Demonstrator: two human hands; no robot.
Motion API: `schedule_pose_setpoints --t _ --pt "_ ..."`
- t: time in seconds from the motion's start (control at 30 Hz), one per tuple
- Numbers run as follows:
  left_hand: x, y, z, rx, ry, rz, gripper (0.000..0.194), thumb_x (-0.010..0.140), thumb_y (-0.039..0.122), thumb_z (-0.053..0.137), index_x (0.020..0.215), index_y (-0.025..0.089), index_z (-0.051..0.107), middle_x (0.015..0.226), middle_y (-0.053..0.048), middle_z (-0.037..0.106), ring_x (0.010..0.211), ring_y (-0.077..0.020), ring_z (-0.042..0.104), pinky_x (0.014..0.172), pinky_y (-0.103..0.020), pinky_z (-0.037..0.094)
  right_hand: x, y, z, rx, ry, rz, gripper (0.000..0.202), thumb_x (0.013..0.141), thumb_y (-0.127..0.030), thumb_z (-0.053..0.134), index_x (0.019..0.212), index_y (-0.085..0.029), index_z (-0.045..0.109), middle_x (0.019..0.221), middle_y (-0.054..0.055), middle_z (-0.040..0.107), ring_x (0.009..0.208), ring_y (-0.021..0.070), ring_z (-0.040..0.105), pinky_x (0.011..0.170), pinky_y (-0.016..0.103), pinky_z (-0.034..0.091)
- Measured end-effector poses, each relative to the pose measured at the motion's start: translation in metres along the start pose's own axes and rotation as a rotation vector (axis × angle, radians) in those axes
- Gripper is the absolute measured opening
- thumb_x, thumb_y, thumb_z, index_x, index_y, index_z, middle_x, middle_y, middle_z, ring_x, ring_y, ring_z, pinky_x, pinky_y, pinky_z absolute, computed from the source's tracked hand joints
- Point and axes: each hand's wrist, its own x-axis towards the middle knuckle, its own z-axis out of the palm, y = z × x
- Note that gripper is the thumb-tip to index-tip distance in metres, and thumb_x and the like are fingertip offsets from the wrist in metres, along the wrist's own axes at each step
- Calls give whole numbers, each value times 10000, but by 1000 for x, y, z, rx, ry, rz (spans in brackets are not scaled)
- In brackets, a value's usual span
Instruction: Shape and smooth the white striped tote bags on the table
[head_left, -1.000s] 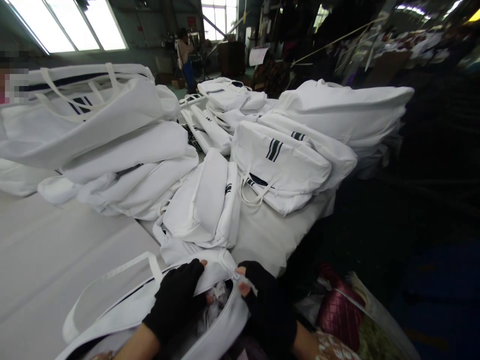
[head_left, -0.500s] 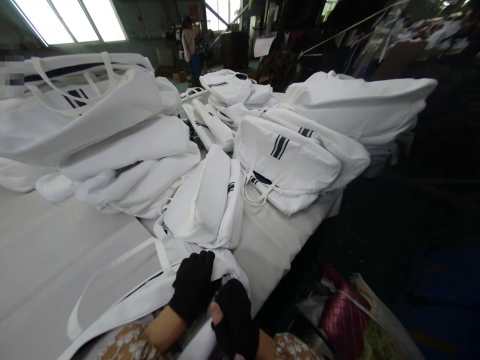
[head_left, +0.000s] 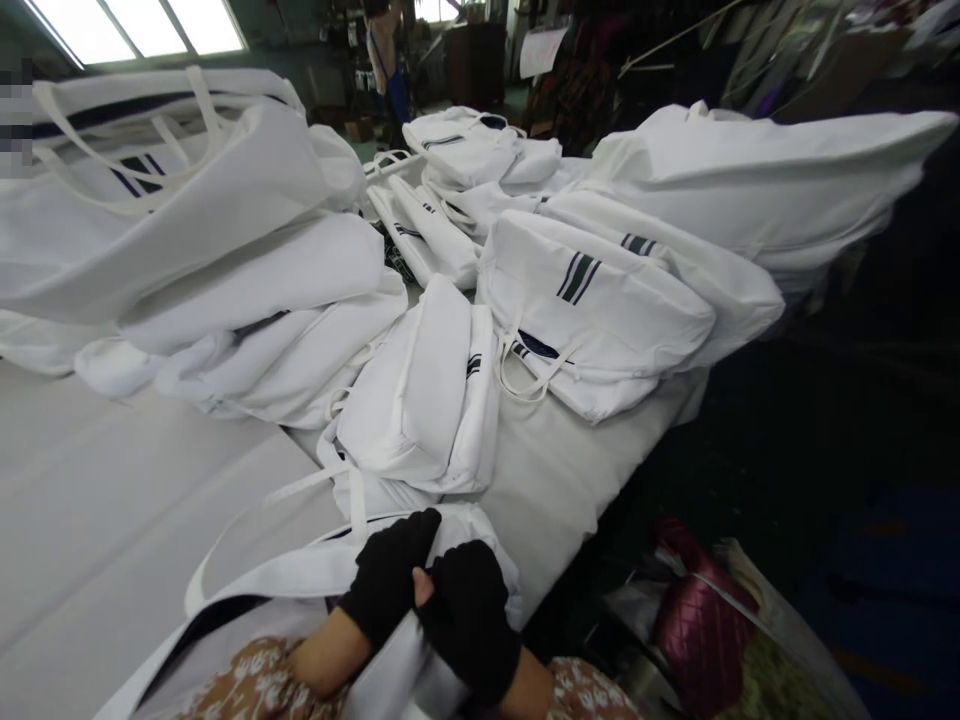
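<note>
A white zip bag (head_left: 300,575) with a long white strap lies at the near edge of the white-covered table (head_left: 112,500). My left hand (head_left: 386,578) in a black fingerless glove grips the bag's end. My right hand (head_left: 471,615), gloved the same way, is closed on the bag's edge right beside it, the two hands touching. Just beyond them sits a small folded white bag (head_left: 420,395) with a dark stripe.
Piles of white bags fill the table: a tall stack (head_left: 180,230) at the left, striped bags (head_left: 600,300) and a large flat one (head_left: 765,180) at the right. A sack with pink fabric (head_left: 697,625) stands on the dark floor. A person (head_left: 386,60) stands far back.
The bag's mouth, open a second ago with stuffing showing, is now closed. My hands came together at its end, and the view shifted downward.
</note>
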Motion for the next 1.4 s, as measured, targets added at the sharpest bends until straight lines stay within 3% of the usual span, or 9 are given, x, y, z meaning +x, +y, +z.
schedule_pose_setpoints --t 0.13,0.27,0.33,0.47,0.7,0.9,1.07,1.27,1.4 --pt "-7 -21 -35 -289 -34 72 585 876 401 473 1410 181 378 1342 -110 552 1176 -243 570 978 -388 485 20 8 15 -37 55 93 252 917 -255 468 670 -208 476 617 20 519 617 173 496 609 347 394" --pt "-36 -27 -47 -22 150 321 743 732 652 628 1322 220 499 1380 -224 473 1234 -430 477 924 -634 437 27 15 19 97 91 231 336 954 -284 420 634 -198 476 587 5 515 576 147 493 587 305 373" --pt "-45 -24 -41 141 199 375 537 719 535 701 1151 223 638 1390 -245 444 1247 -476 435 913 -718 368 32 31 13 276 83 368 377 977 -311 372 644 -191 503 583 2 538 573 132 526 582 273 405" --pt "-46 -19 -32 214 173 287 108 808 276 618 776 205 692 1293 -182 544 1158 -376 531 935 -687 380 40 78 -2 491 25 572 389 980 -392 346 835 -165 628 744 40 654 706 151 611 667 272 480" --pt "-46 -23 -40 157 281 397 217 899 269 473 881 188 674 1243 -208 571 1138 -310 564 870 -636 473 22 88 -32 652 -276 371 276 942 -359 451 1076 -219 647 1051 35 686 992 164 631 889 289 500" --pt "-59 14 -54 240 337 303 99 826 276 596 806 222 677 1207 -136 619 1103 -370 570 810 -597 494 22 80 -36 600 -362 254 267 946 -352 421 1030 -210 631 989 47 679 934 173 632 836 312 510" --pt "-76 35 -37 168 436 277 548 728 560 666 1066 130 645 859 -84 718 697 -196 668 574 -286 549 8 78 -11 462 -178 272 318 927 -423 421 845 -197 629 837 85 663 834 215 630 764 362 523" --pt "-59 12 -46 390 448 268 600 710 619 653 1132 193 654 1288 -192 564 1113 -412 550 808 -542 484 -8 95 -2 485 -88 462 277 943 -381 412 953 -193 615 940 83 673 908 204 638 826 352 526" --pt "-42 -6 -53 282 147 143 923 746 723 542 1448 145 379 1423 -250 404 1295 -450 381 972 -620 383 -8 113 -7 487 -195 387 282 935 -338 405 1057 -190 611 1028 78 672 987 199 628 867 354 517"
